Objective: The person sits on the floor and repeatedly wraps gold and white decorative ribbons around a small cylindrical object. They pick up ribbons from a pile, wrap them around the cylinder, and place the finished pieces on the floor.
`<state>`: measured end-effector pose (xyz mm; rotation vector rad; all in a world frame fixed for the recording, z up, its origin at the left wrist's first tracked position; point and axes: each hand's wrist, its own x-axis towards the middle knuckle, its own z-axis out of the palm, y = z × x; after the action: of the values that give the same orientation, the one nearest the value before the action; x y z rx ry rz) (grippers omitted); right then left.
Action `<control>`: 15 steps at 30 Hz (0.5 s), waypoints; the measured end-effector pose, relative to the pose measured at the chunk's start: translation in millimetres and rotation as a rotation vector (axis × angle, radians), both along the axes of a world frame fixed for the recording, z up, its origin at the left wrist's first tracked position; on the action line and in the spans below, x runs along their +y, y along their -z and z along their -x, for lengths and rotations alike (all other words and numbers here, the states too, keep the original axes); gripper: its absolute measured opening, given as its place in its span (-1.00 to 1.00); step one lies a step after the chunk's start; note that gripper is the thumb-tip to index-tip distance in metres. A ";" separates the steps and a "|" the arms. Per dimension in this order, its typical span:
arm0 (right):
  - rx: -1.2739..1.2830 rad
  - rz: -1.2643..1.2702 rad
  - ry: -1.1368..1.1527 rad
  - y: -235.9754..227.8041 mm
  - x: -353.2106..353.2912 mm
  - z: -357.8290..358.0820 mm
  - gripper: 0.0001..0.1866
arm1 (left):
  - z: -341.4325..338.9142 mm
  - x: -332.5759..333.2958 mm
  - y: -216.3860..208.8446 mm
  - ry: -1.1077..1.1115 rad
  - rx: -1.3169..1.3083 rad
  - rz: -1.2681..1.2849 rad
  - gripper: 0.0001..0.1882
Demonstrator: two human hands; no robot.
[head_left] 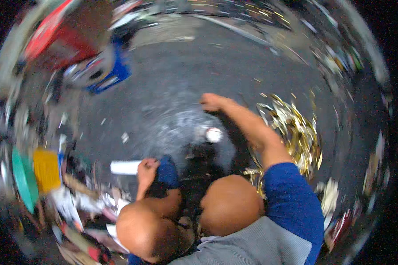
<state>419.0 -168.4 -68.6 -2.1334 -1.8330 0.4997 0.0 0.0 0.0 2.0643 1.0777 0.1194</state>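
Note:
My left hand (147,170) is low in the head view, left of centre, beside my knee. Its fingers are closed at the right end of a white rectangular piece (125,167), which it appears to hold. A blue thing (167,172) lies just right of this hand, too blurred to name. Stretched forward over the dark floor, my right hand (211,102) has its fingers curled closed; whatever may be in them cannot be made out. A small round white thing (214,135) sits on the floor below that hand, apart from it.
A heap of shiny gold strips (296,132) lies right of my right arm. Far left stand a blue and white box (108,70) and a red thing (64,46). Green (24,179) and yellow (47,170) pieces lie at left, among scattered scraps (82,203). Motion blurs the surroundings.

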 end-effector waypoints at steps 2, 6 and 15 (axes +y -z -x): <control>0.236 0.087 0.390 74.8 -75.2 12.2 -0.55 | -2.8 -34.2 52.6 0.040 -0.081 0.370 -0.76; 0.405 -0.154 0.847 35.6 -112.8 109.2 -0.56 | -10.5 -92.9 -5.2 0.274 0.001 0.592 -0.72; -0.652 -0.730 1.848 -23.8 -474.1 137.3 -0.75 | -114.9 -174.1 -155.8 1.475 0.708 0.517 -0.41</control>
<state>281.7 -642.5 -44.8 -2.3355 0.4246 -1.1212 114.9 -174.1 155.8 1.9073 -0.3063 -1.4989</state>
